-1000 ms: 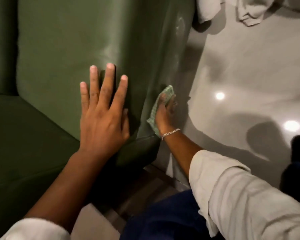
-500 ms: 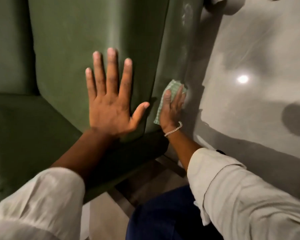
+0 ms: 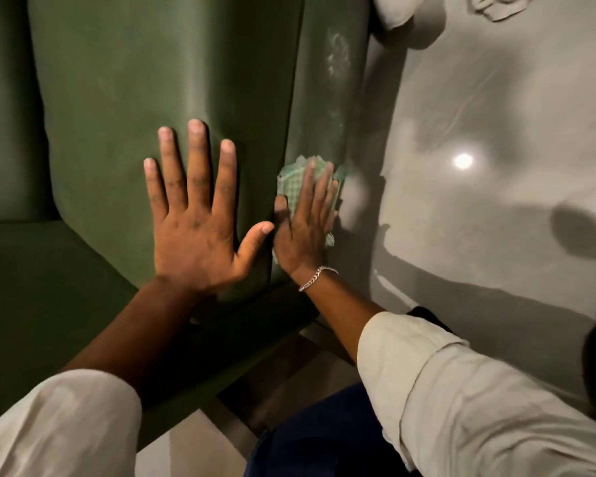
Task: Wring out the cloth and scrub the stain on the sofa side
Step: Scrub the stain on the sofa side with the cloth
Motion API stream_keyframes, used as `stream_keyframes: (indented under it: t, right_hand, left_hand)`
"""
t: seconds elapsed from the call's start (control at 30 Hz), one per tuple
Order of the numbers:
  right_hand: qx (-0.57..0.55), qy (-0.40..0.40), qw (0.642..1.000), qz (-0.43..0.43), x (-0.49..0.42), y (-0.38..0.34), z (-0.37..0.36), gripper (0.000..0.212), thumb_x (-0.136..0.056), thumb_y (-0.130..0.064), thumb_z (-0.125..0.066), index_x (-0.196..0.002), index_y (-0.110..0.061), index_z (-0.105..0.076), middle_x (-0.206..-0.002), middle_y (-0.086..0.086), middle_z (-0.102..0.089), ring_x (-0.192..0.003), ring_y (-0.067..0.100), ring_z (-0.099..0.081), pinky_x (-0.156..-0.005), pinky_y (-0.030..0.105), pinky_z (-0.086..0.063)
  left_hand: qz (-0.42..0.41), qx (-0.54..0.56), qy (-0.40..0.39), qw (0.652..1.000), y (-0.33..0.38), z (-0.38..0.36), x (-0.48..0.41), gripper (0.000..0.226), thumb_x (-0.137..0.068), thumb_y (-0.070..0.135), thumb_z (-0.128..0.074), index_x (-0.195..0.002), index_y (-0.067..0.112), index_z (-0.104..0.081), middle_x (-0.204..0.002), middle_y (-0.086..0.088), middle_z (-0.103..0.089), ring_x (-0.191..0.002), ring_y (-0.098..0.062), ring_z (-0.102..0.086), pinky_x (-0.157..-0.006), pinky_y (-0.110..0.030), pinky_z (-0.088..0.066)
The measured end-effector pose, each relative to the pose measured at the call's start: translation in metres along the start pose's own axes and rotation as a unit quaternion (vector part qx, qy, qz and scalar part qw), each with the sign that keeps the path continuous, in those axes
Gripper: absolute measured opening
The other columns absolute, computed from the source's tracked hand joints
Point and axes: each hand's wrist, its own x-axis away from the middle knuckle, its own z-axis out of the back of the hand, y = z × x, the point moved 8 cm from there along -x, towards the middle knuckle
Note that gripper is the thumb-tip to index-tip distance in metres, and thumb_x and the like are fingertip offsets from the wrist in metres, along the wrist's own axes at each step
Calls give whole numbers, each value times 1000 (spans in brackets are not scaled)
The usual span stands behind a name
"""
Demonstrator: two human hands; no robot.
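A green sofa (image 3: 124,98) fills the left half of the head view, and its narrow outer side panel (image 3: 319,108) faces the floor. A whitish smeared stain (image 3: 338,56) marks that panel near the top. My right hand (image 3: 303,228) presses a green checked cloth (image 3: 291,179) flat against the panel, below the stain, fingers stretched over it. My left hand (image 3: 193,215) lies flat on the armrest top with fingers spread and holds nothing. Much of the cloth is hidden under my right palm.
Glossy grey floor (image 3: 479,235) lies right of the sofa, with a bright light reflection (image 3: 463,161). Pale crumpled fabric (image 3: 496,8) lies on the floor at the top edge. My dark blue trouser leg (image 3: 317,435) is at the bottom, close to the sofa's base.
My right hand has slid the cloth up the side panel, closer to the stain. My left hand has stayed flat on the armrest, its thumb now spread outward.
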Motion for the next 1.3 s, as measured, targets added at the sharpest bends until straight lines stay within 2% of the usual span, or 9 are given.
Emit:
stream_keyframes:
  t: [0.1, 0.23, 0.47, 0.53, 0.67, 0.87, 0.93, 1.07, 1.3]
  right_hand:
    - [16, 19, 999, 39, -21, -4, 9, 69, -94, -57, -25, -154, -27, -7, -167, 8, -5, -154, 30, -3, -120, 61, -11]
    - [-15, 3, 998, -53, -6, 32, 6, 79, -87, -63, -24, -154, -24, -8, -166, 8, -5, -154, 29, -3, -120, 62, -13]
    - [-46, 69, 996, -28, -56, -25, 23, 70, -90, -61, -25, -153, -31, -16, -166, 4, -10, -153, 29, -9, -120, 59, -12]
    - [-51, 56, 997, -29, -53, -9, 21, 72, -89, -63, -25, -153, -32, -12, -167, 4, -7, -153, 28, -7, -119, 63, -12]
    - [-76, 27, 990, -116, -27, 0, 9, 78, -83, -67, -15, -153, -33, -9, -167, 1, -2, -154, 27, -1, -119, 63, -9]
    - [-72, 33, 996, -37, -74, -11, 27, 65, -94, -59, -26, -153, -35, -12, -167, 1, -3, -154, 25, -1, -121, 59, -3]
    - [-74, 18, 994, -84, -63, 11, 22, 71, -89, -64, -20, -153, -36, -9, -167, 0, -1, -154, 24, 0, -122, 58, -8]
    - [-109, -44, 980, -160, -18, 31, 4, 70, -89, -62, -19, -152, -40, 1, -166, -5, 10, -153, 21, 9, -121, 60, -2]
    - [-57, 22, 998, -16, -92, -36, 32, 64, -94, -60, -24, -152, -40, -5, -167, -3, 1, -154, 24, 2, -120, 56, -5]
  left_hand:
    - [-15, 7, 9, 1000, 1, 2, -6, 92, -86, 67, -36, -153, 10, -8, -160, -28, -9, -147, -52, -5, -119, -65, -11]
    - [-21, 2, 18, 1000, 3, 3, -10, 91, -86, 66, -37, -153, 11, -10, -161, -27, -10, -147, -52, -5, -119, -65, -12]
    - [-19, -17, 11, 1000, 5, 7, -23, 85, -89, 61, -35, -154, 13, -9, -160, -28, -10, -146, -54, -6, -118, -65, -11]
    - [-20, -23, 13, 999, 6, 8, -30, 86, -88, 64, -36, -154, 15, -10, -161, -26, -11, -146, -54, -6, -117, -67, -12]
    - [-12, -35, 7, 999, 9, 13, -46, 90, -84, 72, -35, -154, 21, -9, -162, -24, -11, -145, -56, -7, -116, -69, -12]
    - [-18, -41, 7, 999, 9, 18, -59, 90, -82, 75, -33, -154, 28, -8, -163, -19, -8, -146, -56, -4, -116, -69, -10]
    - [-23, -48, 6, 999, 11, 20, -63, 85, -83, 74, -33, -153, 32, -10, -164, -15, -6, -145, -56, -3, -115, -70, -11]
    - [-31, -52, 1, 998, 12, 24, -73, 78, -83, 73, -33, -151, 36, -19, -165, -12, -6, -145, -58, -2, -114, -71, -13]
    - [-52, -52, 14, 997, 12, 26, -83, 74, -82, 74, -37, -146, 38, -32, -165, -8, -7, -146, -56, 0, -113, -72, -13]
